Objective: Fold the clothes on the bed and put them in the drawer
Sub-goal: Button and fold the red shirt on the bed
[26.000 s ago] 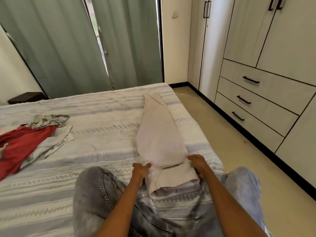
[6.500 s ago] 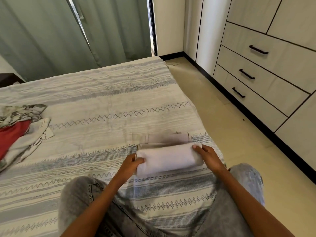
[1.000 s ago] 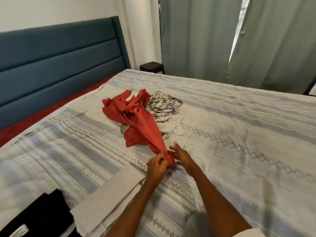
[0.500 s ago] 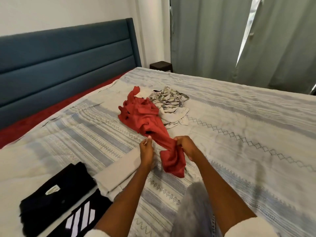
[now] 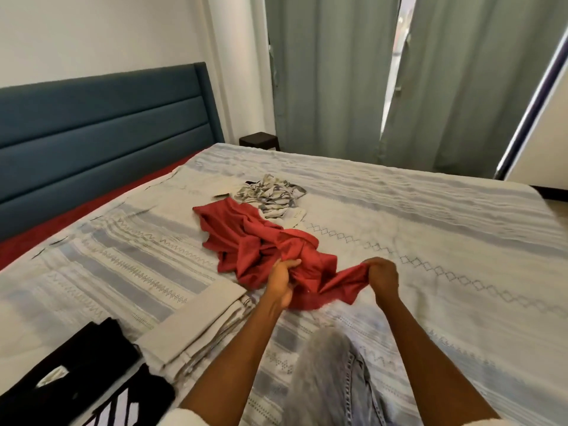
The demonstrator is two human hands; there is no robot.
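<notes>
A crumpled red garment (image 5: 246, 238) lies stretched across the striped bed cover (image 5: 430, 229). My left hand (image 5: 281, 281) grips a bunch of its near end. My right hand (image 5: 382, 273) pinches another edge of it and holds that edge out to the right. Behind the red cloth sits a crumpled grey-and-white patterned garment (image 5: 270, 195). A folded beige garment (image 5: 196, 327) lies at my left, and folded black clothes (image 5: 76, 373) rest at the lower left. The drawers are out of view.
A blue padded headboard (image 5: 101, 133) runs along the left. Green curtains (image 5: 332, 75) hang behind the bed, with a small dark stool (image 5: 259, 140) at their foot. My grey-jeaned knee (image 5: 332, 373) rests on the bed between my arms.
Over the last second I have dragged the red garment toward me. My hands, close together on it half a second ago, have now spread apart, my right pulling an edge rightward.
</notes>
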